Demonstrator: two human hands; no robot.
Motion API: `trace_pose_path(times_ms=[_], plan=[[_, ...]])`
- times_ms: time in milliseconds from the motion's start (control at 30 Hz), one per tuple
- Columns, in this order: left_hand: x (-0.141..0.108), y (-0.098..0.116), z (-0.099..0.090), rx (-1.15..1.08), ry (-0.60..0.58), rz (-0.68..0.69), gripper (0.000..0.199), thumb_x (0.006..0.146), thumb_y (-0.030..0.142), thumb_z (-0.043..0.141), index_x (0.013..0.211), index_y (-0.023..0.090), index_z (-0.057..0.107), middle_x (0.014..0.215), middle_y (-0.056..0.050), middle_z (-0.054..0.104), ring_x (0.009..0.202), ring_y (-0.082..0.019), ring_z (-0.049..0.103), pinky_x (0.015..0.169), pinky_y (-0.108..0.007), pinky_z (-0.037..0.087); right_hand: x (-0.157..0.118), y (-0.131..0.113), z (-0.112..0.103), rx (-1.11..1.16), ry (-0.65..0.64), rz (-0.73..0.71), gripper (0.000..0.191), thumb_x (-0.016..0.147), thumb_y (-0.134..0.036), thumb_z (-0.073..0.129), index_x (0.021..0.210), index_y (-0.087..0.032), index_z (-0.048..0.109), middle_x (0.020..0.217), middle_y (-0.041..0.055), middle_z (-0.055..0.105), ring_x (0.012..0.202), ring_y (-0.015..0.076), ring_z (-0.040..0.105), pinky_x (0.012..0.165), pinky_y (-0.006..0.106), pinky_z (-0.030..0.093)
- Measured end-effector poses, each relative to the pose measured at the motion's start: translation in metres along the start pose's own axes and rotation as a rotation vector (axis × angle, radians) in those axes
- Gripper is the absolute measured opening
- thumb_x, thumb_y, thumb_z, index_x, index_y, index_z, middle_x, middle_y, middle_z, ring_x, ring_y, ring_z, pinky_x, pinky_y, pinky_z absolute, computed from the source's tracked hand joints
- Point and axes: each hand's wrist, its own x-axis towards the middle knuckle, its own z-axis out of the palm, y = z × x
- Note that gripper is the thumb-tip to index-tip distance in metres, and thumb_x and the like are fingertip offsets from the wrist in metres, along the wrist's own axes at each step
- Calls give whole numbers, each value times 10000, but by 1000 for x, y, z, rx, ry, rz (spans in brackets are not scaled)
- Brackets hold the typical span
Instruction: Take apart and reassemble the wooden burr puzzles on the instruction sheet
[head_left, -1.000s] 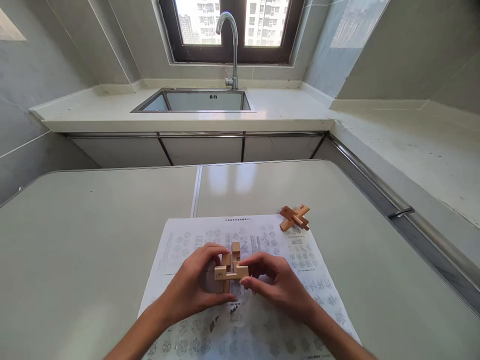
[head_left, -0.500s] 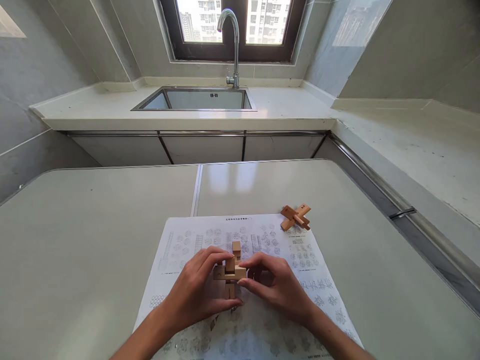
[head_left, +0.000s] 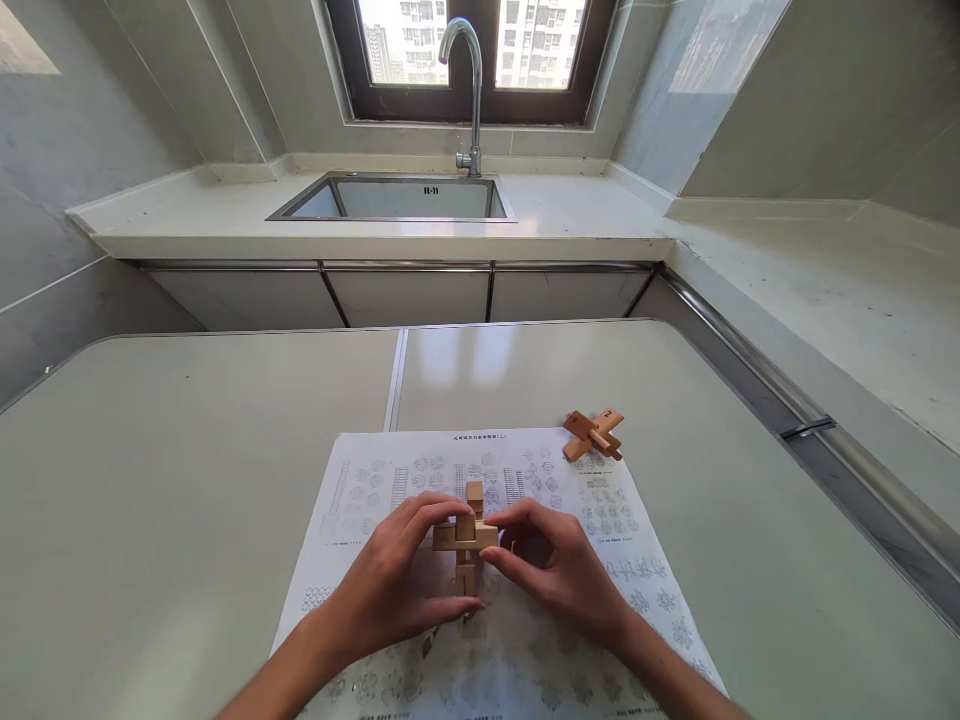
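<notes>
Blocks [head_left: 465, 527] | pinched by left hand [head_left: 382, 565], right hand [head_left: 559, 560] | table edge [head_left: 300, 333] well beyond sheet [head_left: 622, 500]

Bare left hand [head_left: 381, 566], bare right hand [head_left: 564, 572], slender fingers [head_left: 433, 508], bare forearms [head_left: 657, 652]

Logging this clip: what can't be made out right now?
Head view:
Printed sheet: diagrams mostly too small to read; near edge cut off by the picture's bottom edge.
Held wooden pieces: inner joints, hidden by the pieces' own faces.
Right hand: curled fingers, partly behind its index finger and thumb.
</notes>
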Motion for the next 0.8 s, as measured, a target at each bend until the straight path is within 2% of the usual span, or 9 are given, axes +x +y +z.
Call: trace_pose_path(times_ms=[300, 800], plan=[[-2, -2, -1, -53, 3, -28, 810, 768, 277, 922, 1427, 363, 459, 1348, -82, 633, 1226, -297, 653, 1016, -472, 583, 0, 4, -1, -47, 2, -3, 226, 933, -418, 758, 1043, -222, 730, 753, 10, 714, 644, 165, 655, 610, 288, 547], [0, -2, -1, -69, 1, -25, 779, 767, 338, 927, 1403, 353, 476, 1336, -69, 656, 1196, -271, 671, 1003, -433, 588, 0, 2, 1, -69, 13, -25, 223, 948, -427, 738, 1038, -223, 719, 761, 15, 722, 624, 162, 656, 586, 282, 551]])
